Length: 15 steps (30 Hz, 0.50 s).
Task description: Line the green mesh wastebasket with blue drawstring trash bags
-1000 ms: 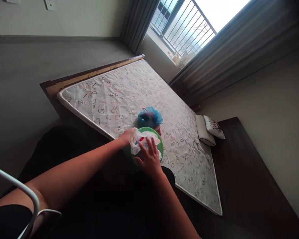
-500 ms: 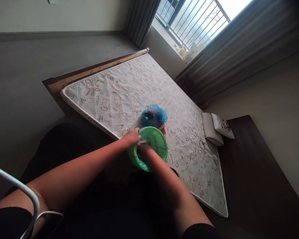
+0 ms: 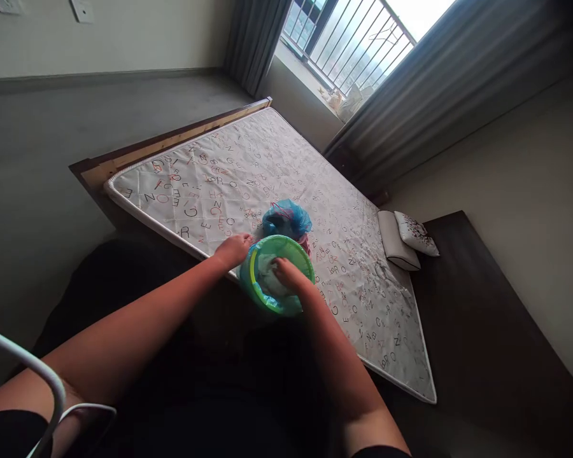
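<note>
- At the near left, a looped white cable [image 3: 52, 375] lies in front of your left arm, clear of both hands.
- Spreading from left to right beyond your lap is a pale mattress [image 3: 195, 191] printed with letters.
- Your left hand [image 3: 233, 251] is at the left of a green basket [image 3: 253, 275], fingers curled close by its rim; you cannot tell whether they grip it.
- The basket is at the mattress's near edge, directly between your hands, its round mouth facing up towards you; no long axis stands out.
- Inside it lies crumpled white plastic [image 3: 267, 280], to the left of your right fingers.
- Your right hand [image 3: 287, 275] reaches over the rim from the right and dips inside, nearer to the white plastic than your left; whether it pinches the plastic is too blurred to tell. The hands are apart.
- Just beyond the basket sits a blue plastic bag [image 3: 297, 219], blocking the far side; the near side looks unobstructed.
- At the far right, a beige cushion [image 3: 397, 242] and a patterned white cushion [image 3: 415, 233] rest together, well apart from your hands.
</note>
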Motion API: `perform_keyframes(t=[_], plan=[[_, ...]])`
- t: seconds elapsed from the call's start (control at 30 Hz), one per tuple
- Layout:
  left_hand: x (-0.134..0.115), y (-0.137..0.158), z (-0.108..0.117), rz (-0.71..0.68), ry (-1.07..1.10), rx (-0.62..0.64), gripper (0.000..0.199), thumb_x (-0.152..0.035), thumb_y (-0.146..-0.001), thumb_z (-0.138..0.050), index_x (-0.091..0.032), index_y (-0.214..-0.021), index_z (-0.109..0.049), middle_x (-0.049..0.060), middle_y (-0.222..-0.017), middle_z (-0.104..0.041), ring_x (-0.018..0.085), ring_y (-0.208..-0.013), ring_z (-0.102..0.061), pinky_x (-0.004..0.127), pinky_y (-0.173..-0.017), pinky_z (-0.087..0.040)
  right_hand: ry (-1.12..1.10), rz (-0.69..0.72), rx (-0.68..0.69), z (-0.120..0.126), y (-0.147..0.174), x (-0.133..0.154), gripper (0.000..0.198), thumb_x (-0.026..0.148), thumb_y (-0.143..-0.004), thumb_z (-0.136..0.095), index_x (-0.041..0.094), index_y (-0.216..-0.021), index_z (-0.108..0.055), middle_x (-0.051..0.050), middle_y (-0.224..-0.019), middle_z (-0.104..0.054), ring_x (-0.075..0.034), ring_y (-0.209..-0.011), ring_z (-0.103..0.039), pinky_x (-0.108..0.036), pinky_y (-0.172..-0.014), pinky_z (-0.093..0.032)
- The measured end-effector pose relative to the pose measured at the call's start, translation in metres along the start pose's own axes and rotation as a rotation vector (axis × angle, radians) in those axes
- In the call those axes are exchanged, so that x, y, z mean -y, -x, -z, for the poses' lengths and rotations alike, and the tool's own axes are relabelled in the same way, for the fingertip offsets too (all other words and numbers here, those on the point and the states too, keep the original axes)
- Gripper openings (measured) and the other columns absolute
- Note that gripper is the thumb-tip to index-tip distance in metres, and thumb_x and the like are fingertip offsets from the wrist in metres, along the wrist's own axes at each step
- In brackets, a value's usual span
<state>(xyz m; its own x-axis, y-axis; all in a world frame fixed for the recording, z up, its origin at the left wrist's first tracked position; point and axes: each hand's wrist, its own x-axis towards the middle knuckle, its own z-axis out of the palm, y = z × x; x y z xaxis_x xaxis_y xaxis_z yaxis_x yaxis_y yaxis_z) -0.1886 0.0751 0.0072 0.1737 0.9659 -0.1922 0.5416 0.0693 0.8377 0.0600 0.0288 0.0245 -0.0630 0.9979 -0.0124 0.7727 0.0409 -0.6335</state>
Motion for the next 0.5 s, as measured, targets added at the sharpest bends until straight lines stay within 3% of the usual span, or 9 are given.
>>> perform_keyframes(t=[0.03, 0.1, 0.17, 0.23, 0.27, 0.33, 0.4, 0.5], plan=[[0.008, -0.002, 0.002, 0.055, 0.032, -0.02, 0.034, -0.041, -0.102, -0.053, -0.018, -0.115, -0.075, 0.019, -0.124, -0.077, 0.033, -0.121, -0.07, 0.037, -0.098, -0.051, -0.058, 0.017, 0.01, 0.015, 0.005, -0.009, 0.015, 0.033, -0.089, -0.07, 0.02, -0.093, -0.075, -0.004, -0.092, -0.074, -0.02, -0.086, -0.07, -0.035, -0.085, -0.058], [0.02, -0.004, 0.002, 0.208, 0.133, -0.005, 0.033, -0.042, -0.09, -0.069, -0.017, -0.111, -0.075, 0.02, -0.119, -0.078, 0.035, -0.121, -0.07, 0.037, -0.096, -0.053, -0.124, -0.002, -0.104, 0.043, 0.023, -0.031, 0.025, 0.037, -0.091, -0.059, 0.021, -0.104, -0.072, -0.006, -0.101, -0.075, -0.022, -0.091, -0.07, -0.039, -0.089, -0.057], [0.028, -0.001, -0.004, 0.325, 0.211, 0.057, 0.032, -0.045, -0.082, -0.077, -0.018, -0.098, -0.075, 0.018, -0.099, -0.08, 0.035, -0.104, -0.075, 0.039, -0.086, -0.057, -0.277, -0.128, -0.41, 0.058, 0.046, -0.055, 0.03, 0.045, -0.091, -0.056, 0.021, -0.104, -0.068, -0.008, -0.101, -0.074, -0.024, -0.094, -0.07, -0.039, -0.088, -0.057], [0.032, 0.007, -0.012, 0.392, 0.273, 0.131, 0.032, -0.049, -0.076, -0.081, -0.019, -0.085, -0.072, 0.012, -0.079, -0.076, 0.032, -0.079, -0.075, 0.039, -0.071, -0.058, -0.457, -0.339, -0.613, 0.054, 0.069, -0.077, 0.032, 0.051, -0.087, -0.058, 0.022, -0.102, -0.062, -0.007, -0.102, -0.072, -0.024, -0.097, -0.069, -0.036, -0.084, -0.056], [0.032, 0.012, -0.016, 0.417, 0.312, 0.162, 0.033, -0.049, -0.073, -0.083, -0.02, -0.08, -0.07, 0.009, -0.073, -0.073, 0.029, -0.07, -0.072, 0.038, -0.066, -0.057, -0.567, -0.466, -0.63, 0.045, 0.078, -0.085, 0.033, 0.053, -0.085, -0.059, 0.024, -0.1, -0.059, -0.006, -0.1, -0.071, -0.023, -0.095, -0.068, -0.035, -0.08, -0.056], [0.032, 0.02, -0.022, 0.44, 0.385, 0.194, 0.035, -0.046, -0.066, -0.088, -0.02, -0.075, -0.067, 0.005, -0.067, -0.07, 0.023, -0.059, -0.067, 0.034, -0.059, -0.055, -0.684, -0.569, -0.552, 0.022, 0.092, -0.096, 0.033, 0.055, -0.084, -0.058, 0.026, -0.098, -0.058, -0.006, -0.094, -0.071, -0.023, -0.087, -0.068, -0.035, -0.071, -0.056], [0.031, 0.025, -0.024, 0.427, 0.426, 0.177, 0.035, -0.042, -0.06, -0.09, -0.02, -0.073, -0.065, 0.003, -0.064, -0.067, 0.019, -0.056, -0.063, 0.03, -0.054, -0.052, -0.783, -0.601, -0.419, 0.0, 0.097, -0.098, 0.036, 0.058, -0.084, -0.059, 0.026, -0.099, -0.062, -0.005, -0.091, -0.072, -0.023, -0.08, -0.069, -0.036, -0.066, -0.058], [0.023, 0.025, -0.019, 0.401, 0.458, 0.082, 0.036, -0.038, -0.057, -0.089, -0.019, -0.073, -0.063, 0.0, -0.06, -0.063, 0.016, -0.054, -0.058, 0.026, -0.051, -0.047, -0.929, -0.574, -0.289, -0.015, 0.097, -0.095, 0.045, 0.06, -0.083, -0.065, 0.027, -0.113, -0.067, -0.005, -0.097, -0.075, -0.024, -0.086, -0.072, -0.039, -0.072, -0.062]])
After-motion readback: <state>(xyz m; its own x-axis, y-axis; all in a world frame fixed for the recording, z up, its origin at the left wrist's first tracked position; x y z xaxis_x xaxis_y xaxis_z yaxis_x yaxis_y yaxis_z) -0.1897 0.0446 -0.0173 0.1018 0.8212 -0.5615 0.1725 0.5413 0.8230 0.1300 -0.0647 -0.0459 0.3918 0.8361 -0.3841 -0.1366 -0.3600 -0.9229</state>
